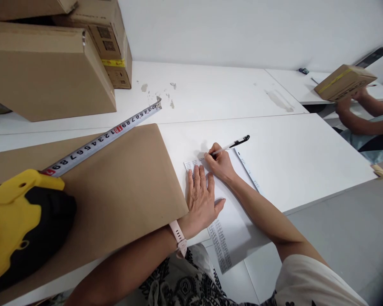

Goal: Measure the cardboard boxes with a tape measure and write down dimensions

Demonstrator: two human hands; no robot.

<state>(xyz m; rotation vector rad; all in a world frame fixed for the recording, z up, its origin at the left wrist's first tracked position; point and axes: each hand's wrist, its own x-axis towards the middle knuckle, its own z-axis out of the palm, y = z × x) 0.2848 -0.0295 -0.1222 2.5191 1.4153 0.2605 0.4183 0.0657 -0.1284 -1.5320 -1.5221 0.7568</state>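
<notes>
My right hand (222, 165) grips a pen (232, 145) with a clear barrel and black end, its tip side down at the top of a paper sheet (239, 221). Rows of small marks run along the sheet's left edge. Flat on that paper lies my left hand (201, 199), fingers stretched out, holding nothing. Just left of it is a brown cardboard box (124, 178), with a yellow and black tape measure (28, 204) on top. The tape's metal blade (98, 142) is pulled out across the box and past its far edge.
Cardboard boxes (51, 72) stand stacked at the back left of the white table (306, 148). Partly under my right arm is another printed sheet (247, 170). At far right, a co-worker's hands (346, 102) hold a taped carton (344, 83).
</notes>
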